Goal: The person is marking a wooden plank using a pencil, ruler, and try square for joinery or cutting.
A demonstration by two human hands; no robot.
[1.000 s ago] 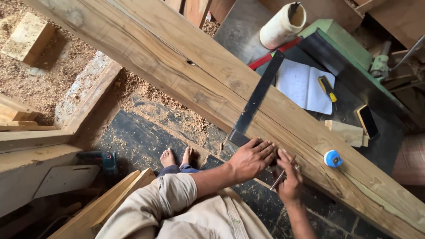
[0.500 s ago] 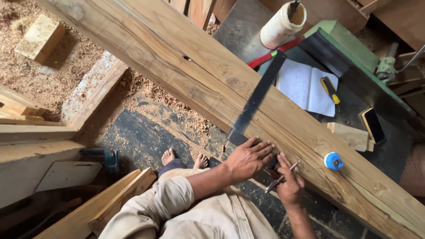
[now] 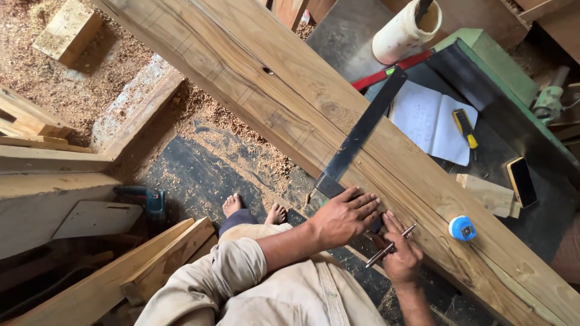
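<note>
I am pressing my left hand (image 3: 344, 214) flat, fingers together, on the black square (image 3: 356, 142) lying across the long plank (image 3: 314, 115), while my right hand (image 3: 400, 256), fingers clamped on a pencil (image 3: 389, 246), is sitting just beside the blade's near end.

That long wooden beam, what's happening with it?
A person stands at the wooden beam, which lies across a workbench. Their left hand presses a black metal square flat against the beam's near edge. The right hand holds a thin pen-like marker beside the square. A blue tape measure rests on the beam nearby.
</note>
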